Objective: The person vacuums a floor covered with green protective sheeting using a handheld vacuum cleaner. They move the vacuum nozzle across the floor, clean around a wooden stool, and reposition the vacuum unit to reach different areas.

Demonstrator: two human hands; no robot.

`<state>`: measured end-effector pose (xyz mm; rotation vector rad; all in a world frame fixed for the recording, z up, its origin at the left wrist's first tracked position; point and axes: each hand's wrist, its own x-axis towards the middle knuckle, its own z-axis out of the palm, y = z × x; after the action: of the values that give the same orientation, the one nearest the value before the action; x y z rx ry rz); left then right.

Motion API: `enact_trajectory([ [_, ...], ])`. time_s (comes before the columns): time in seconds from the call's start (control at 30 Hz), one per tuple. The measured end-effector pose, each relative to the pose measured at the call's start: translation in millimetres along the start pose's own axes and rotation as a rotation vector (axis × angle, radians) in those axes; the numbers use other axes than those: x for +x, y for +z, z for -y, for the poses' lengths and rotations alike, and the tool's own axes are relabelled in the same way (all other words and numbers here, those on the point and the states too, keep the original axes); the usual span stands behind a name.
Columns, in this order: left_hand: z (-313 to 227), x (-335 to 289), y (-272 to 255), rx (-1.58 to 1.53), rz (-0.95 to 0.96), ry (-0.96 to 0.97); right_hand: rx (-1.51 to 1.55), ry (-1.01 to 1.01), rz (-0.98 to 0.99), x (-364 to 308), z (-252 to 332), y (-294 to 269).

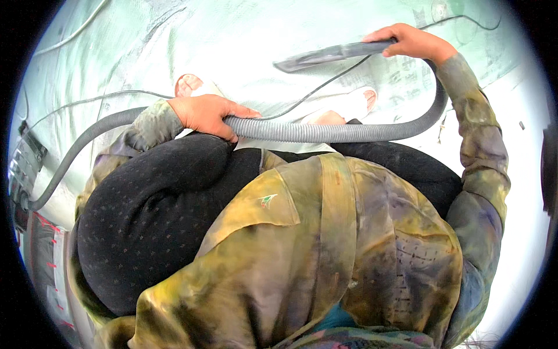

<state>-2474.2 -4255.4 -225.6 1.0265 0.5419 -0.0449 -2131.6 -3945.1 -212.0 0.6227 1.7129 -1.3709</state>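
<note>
My right hand (411,42) is closed around the base of a dark grey flat vacuum nozzle (325,56), whose slanted tip points left above the pale green sheet. From that hand a ribbed grey vacuum hose (325,132) curves down and runs left across my lap. My left hand (204,115) grips the hose near my left knee, its fingers partly hidden beneath. Beyond it, the hose bends down to a dark machine (26,160) at the far left, only partly in view.
A pale green, wrinkled sheet (244,35) covers the floor ahead. A thin black cable (325,84) crosses it, passing behind the nozzle. My feet (189,84) rest on the sheet. A box with red marks (52,262) stands lower left; a small dark piece (521,124) lies right.
</note>
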Motion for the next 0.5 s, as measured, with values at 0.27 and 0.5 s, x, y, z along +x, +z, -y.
enact_trajectory([
  [0.27,1.2,-1.9,-0.6,0.031,-0.009,0.011,-0.067,-0.286,0.013,76.4,62.5,46.6],
  [0.5,4.5,-3.8,1.7,0.015,-0.038,0.034,-0.006,-0.208,-0.016,14.7,19.2,-13.6],
])
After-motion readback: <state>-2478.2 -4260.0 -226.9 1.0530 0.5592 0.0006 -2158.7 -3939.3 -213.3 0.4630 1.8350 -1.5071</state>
